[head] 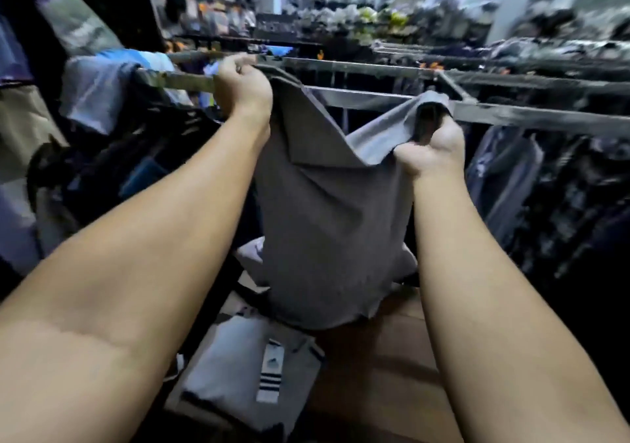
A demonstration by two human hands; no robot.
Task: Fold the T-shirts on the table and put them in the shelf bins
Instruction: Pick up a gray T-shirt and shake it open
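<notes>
Your left hand (243,90) and right hand (431,146) pinch the grey T-shirt (324,204) in curled fingers; it hangs light and limp, so hold its top corners.

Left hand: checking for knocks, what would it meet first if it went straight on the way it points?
Probably the metal rail just beyond its knuckles; the left hand, gripping the grey T-shirt, looks nearly against it, though depth is unclear.
</notes>
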